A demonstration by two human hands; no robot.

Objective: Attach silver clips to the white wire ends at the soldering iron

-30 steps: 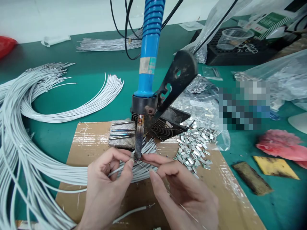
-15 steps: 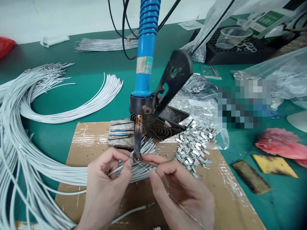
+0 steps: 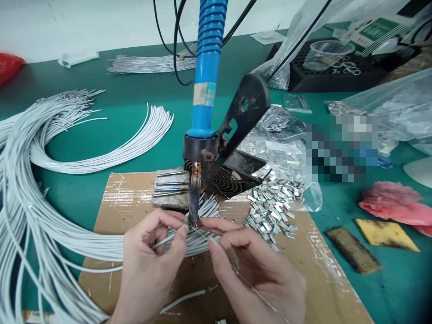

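Note:
A blue-handled soldering iron [image 3: 206,81] stands tip-down in a black metal stand [image 3: 236,135] over a taped cardboard sheet [image 3: 128,202]. My left hand [image 3: 148,265] pinches the end of a white wire [image 3: 165,242] and holds it against the iron's tip [image 3: 194,202]. My right hand [image 3: 256,274] pinches a thin solder wire [image 3: 251,288] whose end points at the same tip. Fingertips of both hands nearly meet just below the tip.
Big bundles of white wires [image 3: 50,148] curve over the green table on the left. Small metal clips [image 3: 270,209] lie heaped right of the iron, beside plastic bags [image 3: 388,112]. A grey block with pins [image 3: 170,189], a brown sponge [image 3: 354,256], yellow [image 3: 388,235] and pink [image 3: 393,202] pieces lie nearby.
Almost nothing: both hands stay pinched at the iron's tip, with only a slight shift of the view.

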